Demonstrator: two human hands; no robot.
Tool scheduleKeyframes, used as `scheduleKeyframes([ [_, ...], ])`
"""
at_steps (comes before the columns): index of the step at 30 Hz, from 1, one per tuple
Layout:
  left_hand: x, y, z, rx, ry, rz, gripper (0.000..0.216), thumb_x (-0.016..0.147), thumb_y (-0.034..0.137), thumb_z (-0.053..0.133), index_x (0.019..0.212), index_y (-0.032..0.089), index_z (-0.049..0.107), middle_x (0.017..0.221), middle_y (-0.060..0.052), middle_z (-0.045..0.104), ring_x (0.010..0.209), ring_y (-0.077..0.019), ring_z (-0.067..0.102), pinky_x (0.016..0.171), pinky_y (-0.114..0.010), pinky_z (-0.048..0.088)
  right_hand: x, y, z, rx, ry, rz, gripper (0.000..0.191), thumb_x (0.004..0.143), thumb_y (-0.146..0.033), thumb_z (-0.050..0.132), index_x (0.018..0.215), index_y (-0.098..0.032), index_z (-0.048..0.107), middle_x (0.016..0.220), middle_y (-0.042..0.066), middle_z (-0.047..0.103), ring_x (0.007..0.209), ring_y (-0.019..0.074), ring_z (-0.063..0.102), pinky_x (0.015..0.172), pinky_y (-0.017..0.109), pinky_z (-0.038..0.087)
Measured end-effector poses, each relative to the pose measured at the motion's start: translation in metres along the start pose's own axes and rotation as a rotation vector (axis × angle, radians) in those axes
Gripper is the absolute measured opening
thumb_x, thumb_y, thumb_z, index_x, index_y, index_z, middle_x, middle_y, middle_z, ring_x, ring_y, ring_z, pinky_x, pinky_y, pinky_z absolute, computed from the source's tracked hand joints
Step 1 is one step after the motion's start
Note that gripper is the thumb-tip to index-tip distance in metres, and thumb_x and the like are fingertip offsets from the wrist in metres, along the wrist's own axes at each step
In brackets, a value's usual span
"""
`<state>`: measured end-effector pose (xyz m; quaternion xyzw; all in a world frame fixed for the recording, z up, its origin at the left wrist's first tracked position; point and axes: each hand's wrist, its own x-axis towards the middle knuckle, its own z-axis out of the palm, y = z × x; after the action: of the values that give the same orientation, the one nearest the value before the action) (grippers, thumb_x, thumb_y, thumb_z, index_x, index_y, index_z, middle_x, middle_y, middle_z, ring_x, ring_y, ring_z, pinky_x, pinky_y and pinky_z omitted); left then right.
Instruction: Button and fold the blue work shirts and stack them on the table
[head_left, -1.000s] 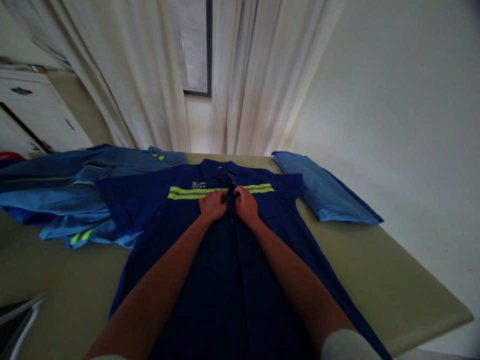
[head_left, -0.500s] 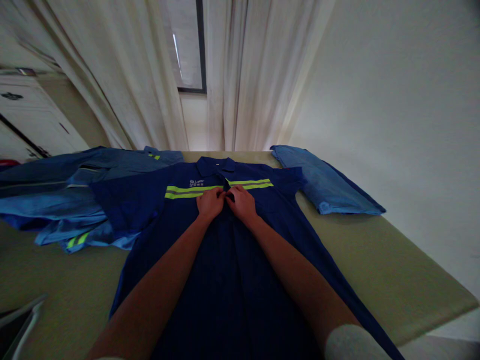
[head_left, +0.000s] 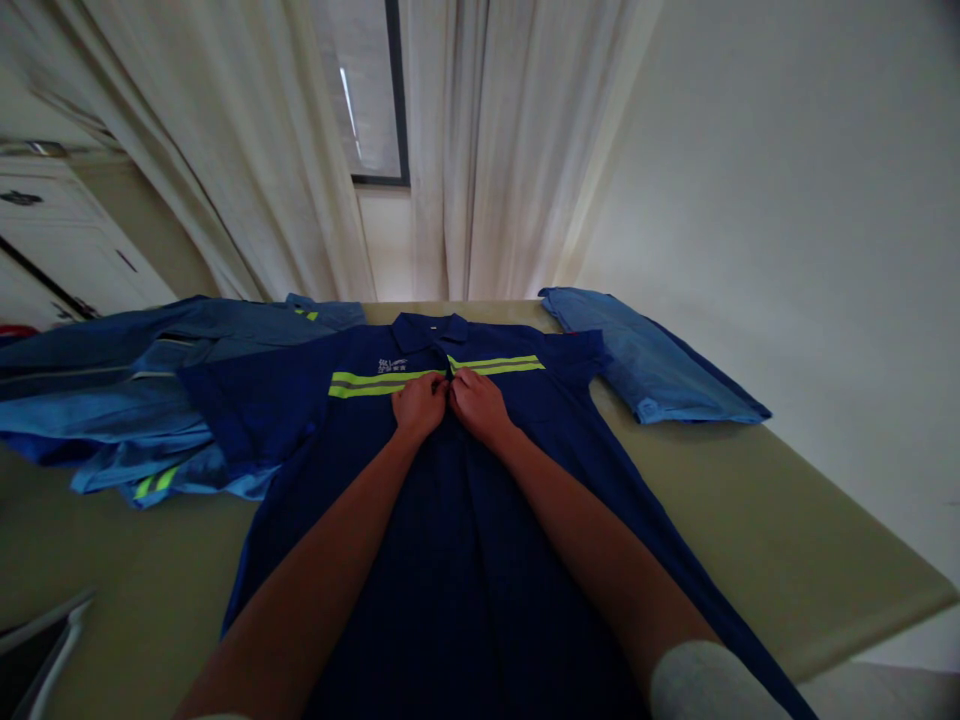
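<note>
One navy shirt (head_left: 442, 560) lay spread out, its front pinched by the left hand (head_left: 420, 408) and the right hand (head_left: 480, 406). One folded blue garment (head_left: 660, 368) lay beside it.

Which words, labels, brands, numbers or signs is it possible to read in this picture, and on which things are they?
None can be read with certainty.
White printed lettering on the chest of the dark blue short-sleeved shirt: too blurred to read.
Small white tag inside the collar: too small to read.
</note>
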<state>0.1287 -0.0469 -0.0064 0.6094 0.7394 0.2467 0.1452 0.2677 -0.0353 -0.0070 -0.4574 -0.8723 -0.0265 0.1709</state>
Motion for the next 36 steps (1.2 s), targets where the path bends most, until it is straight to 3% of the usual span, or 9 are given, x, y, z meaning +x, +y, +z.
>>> scheduleKeyframes([
  [6,-0.001,-0.001,-0.001,-0.022,0.005,-0.002,0.029,0.103,0.040,0.050,0.114,0.029,0.075,0.116,-0.007,0.081,0.121,-0.0331,0.070,0.103,-0.049,0.046,0.002,0.004,0.001,-0.027,0.013,-0.071,0.030,0.109,-0.019,0.044,0.108,-0.016,0.074,0.116,0.012,0.070,0.101,0.0241,0.064,0.096,0.035,0.051],
  [18,-0.001,0.002,-0.003,-0.012,-0.013,-0.017,0.029,0.104,0.040,0.050,0.117,0.029,0.073,0.118,-0.006,0.080,0.118,-0.0308,0.071,0.102,-0.046,0.048,-0.006,0.004,0.003,0.111,0.069,0.054,0.019,0.106,-0.028,0.057,0.113,-0.019,0.072,0.123,0.011,0.066,0.105,0.0224,0.065,0.094,0.032,0.052],
  [27,-0.001,0.001,-0.003,0.008,-0.007,-0.012,0.029,0.105,0.038,0.049,0.118,0.029,0.073,0.121,-0.007,0.079,0.120,-0.0310,0.070,0.103,-0.046,0.047,-0.003,0.008,0.004,0.093,0.031,0.001,0.029,0.112,-0.027,0.045,0.112,-0.020,0.073,0.124,0.009,0.067,0.101,0.0208,0.065,0.092,0.030,0.050],
  [33,-0.001,-0.001,-0.002,-0.044,0.003,0.030,0.030,0.106,0.042,0.049,0.122,0.032,0.072,0.119,-0.003,0.080,0.117,-0.0279,0.072,0.102,-0.043,0.048,-0.005,0.008,0.001,0.195,0.092,0.193,0.022,0.109,-0.033,0.057,0.107,-0.022,0.075,0.120,0.006,0.066,0.101,0.0197,0.066,0.086,0.029,0.050],
  [36,-0.001,-0.004,-0.001,-0.084,-0.001,0.133,0.033,0.107,0.030,0.046,0.127,0.033,0.073,0.129,-0.003,0.078,0.124,-0.0264,0.069,0.105,-0.041,0.048,-0.004,0.012,0.001,0.223,0.122,0.311,0.017,0.105,-0.034,0.064,0.103,-0.021,0.074,0.115,0.006,0.066,0.102,0.0210,0.066,0.087,0.031,0.051],
])
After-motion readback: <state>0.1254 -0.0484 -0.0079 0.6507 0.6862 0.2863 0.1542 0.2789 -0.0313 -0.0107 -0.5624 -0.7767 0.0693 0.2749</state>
